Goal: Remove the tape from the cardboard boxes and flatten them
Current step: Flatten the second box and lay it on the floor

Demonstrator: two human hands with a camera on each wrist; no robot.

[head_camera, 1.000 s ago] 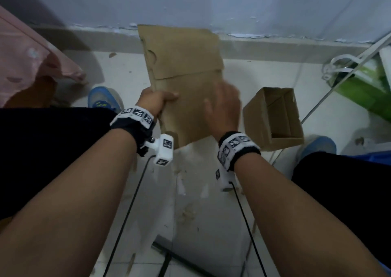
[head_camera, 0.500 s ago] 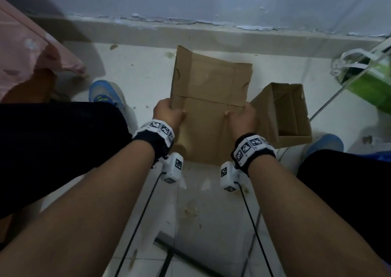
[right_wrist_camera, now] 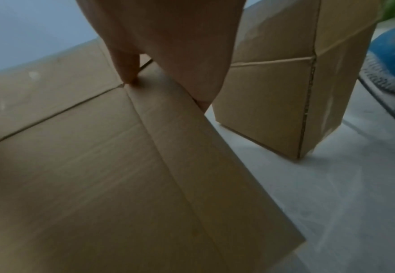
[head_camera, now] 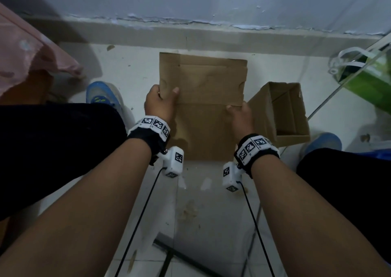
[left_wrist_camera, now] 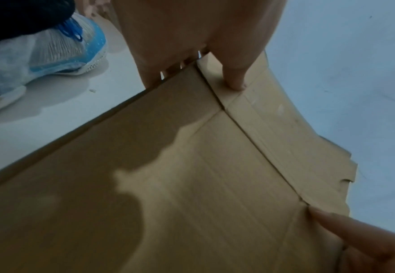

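One flat cardboard box (head_camera: pixel 203 107) is held up over the floor (head_camera: pixel 211 213), between the person's knees. The left hand (head_camera: pixel 160 105) pinches its left edge, thumb on top. The right hand (head_camera: pixel 241 116) pinches its right edge the same way. One more open box (head_camera: pixel 281 116) stands just to the right, not flat yet. Two blue shoes show: one left (head_camera: pixel 101 92), one right (head_camera: pixel 321 143).

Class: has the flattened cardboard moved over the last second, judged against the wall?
Yes. The flattened cardboard, held by both hands, has come down: its far edge overlapped the wall's base before and now lies below it, nearer the floor.
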